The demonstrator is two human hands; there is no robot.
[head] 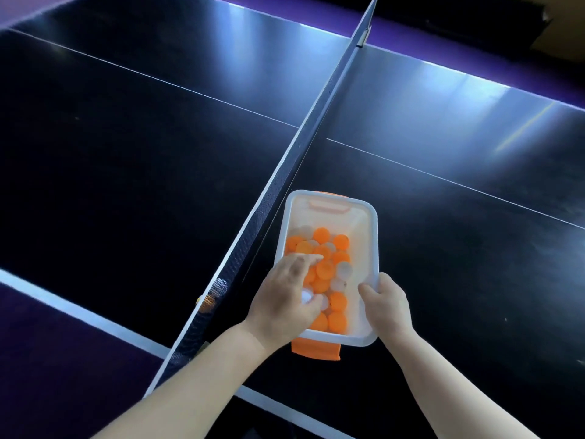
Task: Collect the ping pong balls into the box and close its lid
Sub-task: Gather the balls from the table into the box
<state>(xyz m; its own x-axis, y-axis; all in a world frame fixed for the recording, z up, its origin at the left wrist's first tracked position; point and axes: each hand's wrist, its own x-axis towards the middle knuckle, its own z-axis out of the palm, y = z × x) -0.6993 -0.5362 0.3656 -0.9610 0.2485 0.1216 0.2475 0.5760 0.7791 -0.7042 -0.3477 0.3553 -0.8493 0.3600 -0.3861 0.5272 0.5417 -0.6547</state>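
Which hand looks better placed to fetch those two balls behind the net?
Left. The left hand is nearest the net and the two balls behind it, and only needs to drop its white ball into the box. The right hand grips the box's right rim, steadying it.

Table tennis room, dark table (126,153), net (285,160), purple floor (47,375)
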